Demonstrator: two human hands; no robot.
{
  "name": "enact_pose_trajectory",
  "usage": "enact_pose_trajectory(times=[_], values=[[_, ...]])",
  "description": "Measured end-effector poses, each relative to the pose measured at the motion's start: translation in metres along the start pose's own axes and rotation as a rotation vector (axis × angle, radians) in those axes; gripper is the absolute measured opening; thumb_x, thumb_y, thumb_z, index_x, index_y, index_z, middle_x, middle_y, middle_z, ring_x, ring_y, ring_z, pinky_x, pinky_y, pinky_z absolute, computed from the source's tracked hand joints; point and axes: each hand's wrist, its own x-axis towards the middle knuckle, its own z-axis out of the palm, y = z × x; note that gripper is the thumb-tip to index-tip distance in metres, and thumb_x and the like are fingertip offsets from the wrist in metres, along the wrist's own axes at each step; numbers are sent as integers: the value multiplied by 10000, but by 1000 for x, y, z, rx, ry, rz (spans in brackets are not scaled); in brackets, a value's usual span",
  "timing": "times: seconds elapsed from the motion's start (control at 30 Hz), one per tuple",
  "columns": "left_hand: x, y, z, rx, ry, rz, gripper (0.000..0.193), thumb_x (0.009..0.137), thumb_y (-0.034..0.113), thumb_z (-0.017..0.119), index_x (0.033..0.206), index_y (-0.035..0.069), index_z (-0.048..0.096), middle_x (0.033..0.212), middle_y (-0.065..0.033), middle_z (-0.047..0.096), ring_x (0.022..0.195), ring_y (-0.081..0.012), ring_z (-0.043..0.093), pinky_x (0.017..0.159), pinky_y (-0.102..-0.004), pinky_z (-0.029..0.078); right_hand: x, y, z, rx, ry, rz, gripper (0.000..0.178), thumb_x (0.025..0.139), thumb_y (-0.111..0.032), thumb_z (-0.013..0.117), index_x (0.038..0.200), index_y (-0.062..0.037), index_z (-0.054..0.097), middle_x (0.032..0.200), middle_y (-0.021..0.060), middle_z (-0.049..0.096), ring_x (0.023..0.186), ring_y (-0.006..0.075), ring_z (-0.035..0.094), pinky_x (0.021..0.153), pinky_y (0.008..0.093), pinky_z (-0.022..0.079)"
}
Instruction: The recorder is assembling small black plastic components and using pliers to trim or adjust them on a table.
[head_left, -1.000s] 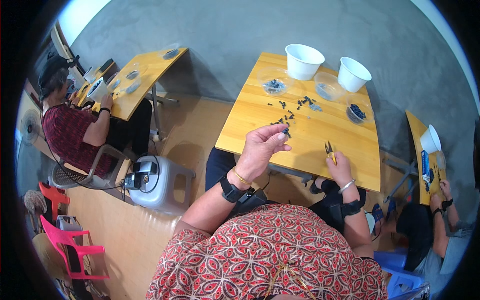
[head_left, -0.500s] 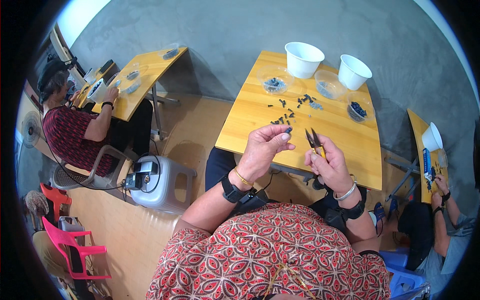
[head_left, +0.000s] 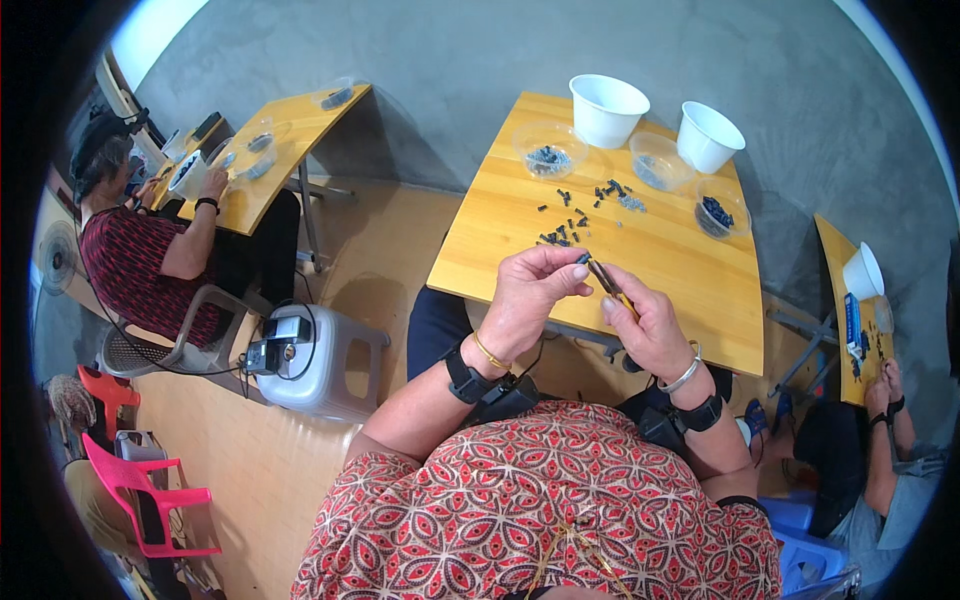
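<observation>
A person in a red, black and cream patterned shirt point(head_left: 550, 490) is sitting at a yellow wooden tabletop point(head_left: 690, 260), both forearms reaching forward and both wrists wearing black straps. Just past the tabletop's near edge, the left hand point(head_left: 530, 290) is pinching a small dark piece point(head_left: 583, 258) between thumb and forefinger. The right hand point(head_left: 648, 325) is curling its fingers around the yellow handles of a pair of snips point(head_left: 604, 278), whose dark blades are pointing at that piece; whether they are touching it is too small to tell.

Beyond the hands, loose dark pieces point(head_left: 563, 235) are lying scattered on the wood, with a patch of small grey bits point(head_left: 631, 203) sitting farther back. Three clear bowls are standing behind these: a left bowl point(head_left: 528, 140) holding dark and grey pieces, a middle bowl point(head_left: 672, 182) holding greyish contents, and a right bowl point(head_left: 713, 187) holding dark pieces. Farthest back, two white tubs point(head_left: 605, 128) are standing near a grey wall point(head_left: 420, 60).

Off to the left, a co-worker point(head_left: 150, 260) is sitting at another table, one hand near a white container point(head_left: 190, 180).
</observation>
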Motion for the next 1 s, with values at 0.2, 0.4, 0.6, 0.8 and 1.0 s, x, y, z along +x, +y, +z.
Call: enact_pose_trajectory(times=[0.2, 0.4, 0.6, 0.8, 1.0], values=[[-1, 0, 2, 4, -11, -14, 173, 796, 1, 576, 968, -15, 591, 888, -84, 610, 755, -144, 592, 683, -267, 516, 0, -1, -2, 4, -10, 22, 377, 807, -32, 486, 1178, 22, 453, 918, 175, 595, 712, 187, 581, 657, 270, 446], [-1, 0, -1, -23, -21, -17, 182, 799, 3, 572, 979, -4, 595, 918, -92, 610, 777, -155, 594, 691, -278, 524, -1, 0, -2, 7, 0, -16, 395, 808, -28, 473, 1198, 14, 435, 940, 171, 595, 722, 194, 583, 661, 275, 446], [-1, 0, -1, -10, -20, -34, 179, 797, 6, 575, 974, -9, 595, 902, -94, 615, 759, -157, 599, 690, -276, 524, -2, -2, -4, 23, -58, 64, 411, 807, -21, 467, 1215, -4, 427, 931, 151, 594, 663, 150, 549, 618, 255, 436], [0, -2, 0, 96, -7, 27, 165, 786, -3, 588, 950, -6, 609, 885, -90, 617, 728, -146, 601, 677, -259, 519, -1, 2, -2, 14, -44, 38, 414, 802, -14, 471, 1215, -9, 430, 934, 156, 592, 673, 155, 558, 626, 257, 439], [0, -7, 3, 329, 22, 185, 160, 784, -38, 572, 935, -10, 617, 843, -73, 605, 702, -123, 594, 654, -234, 512, -1, 10, 4, -264, 88, -226, 390, 790, 6, 469, 1179, -7, 459, 982, 202, 579, 805, 282, 596, 710, 299, 458]])
